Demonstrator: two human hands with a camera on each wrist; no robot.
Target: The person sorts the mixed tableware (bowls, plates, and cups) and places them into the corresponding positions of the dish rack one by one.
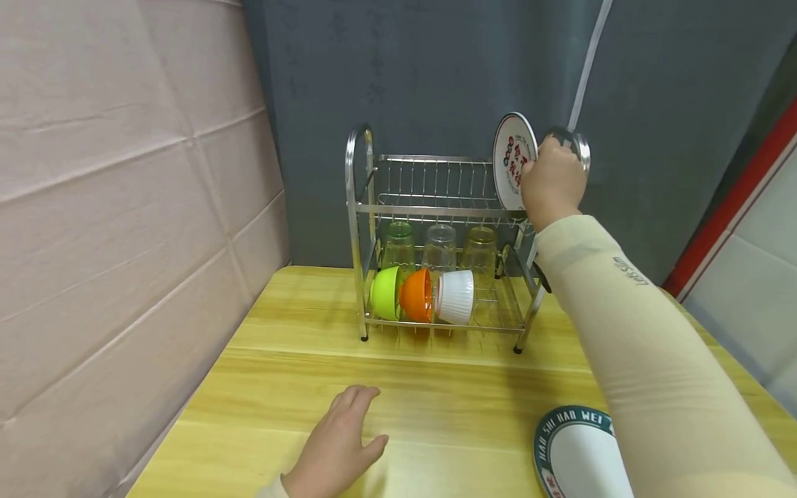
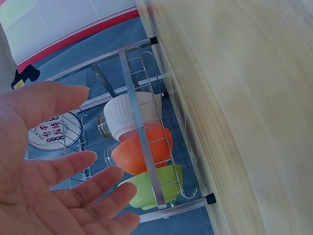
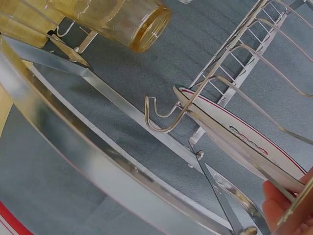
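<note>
My right hand (image 1: pixel 551 178) is up at the right end of the rack's top shelf and pinches the edge of a white plate (image 1: pixel 513 160) with red and green characters, which stands upright in the wire slots. In the right wrist view the plate (image 3: pixel 234 137) sits between the wires, with my fingertips (image 3: pixel 281 205) on its rim. Flat on the wooden table (image 1: pixel 448 387), in front of the rack, lies my left hand (image 1: pixel 339 449). Its fingers (image 2: pixel 63 166) are straight and hold nothing.
The chrome two-tier dish rack (image 1: pixel 361 228) stands against the grey wall. Its lower shelf holds three upturned glasses (image 1: pixel 440 245) and a green bowl (image 1: pixel 385 292), an orange bowl (image 1: pixel 416 295) and a white bowl (image 1: pixel 456 296) on their sides. A green-rimmed plate (image 1: pixel 575 453) lies near the front right.
</note>
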